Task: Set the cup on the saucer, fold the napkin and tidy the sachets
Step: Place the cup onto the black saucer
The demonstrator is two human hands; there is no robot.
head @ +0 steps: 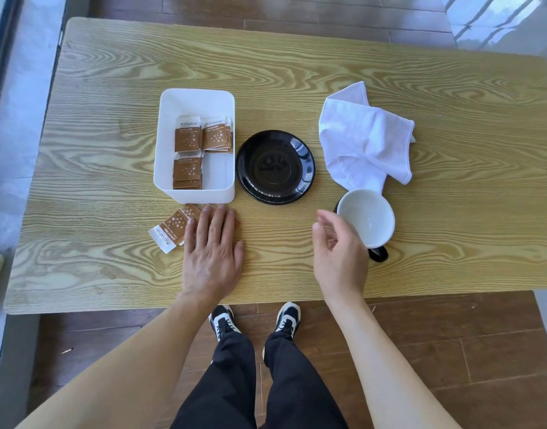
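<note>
Right hand (337,249), half open and holding nothing, is reaching for the cup (367,216). Left hand (211,246) is lying flat on loose sachets (173,226). Next: lift cup toward ten o'clock onto saucer (275,167).

A single wide-angle view from a camera worn on the person's head, looking steeply down and forward. The wooden table (297,72) fills most of the picture, its far edge near the top and its near edge low in the frame. Both bare forearms enter from the bottom corners. Below the table's near edge the person's own legs and shoes (255,320) show, standing on dark floorboards.
</note>
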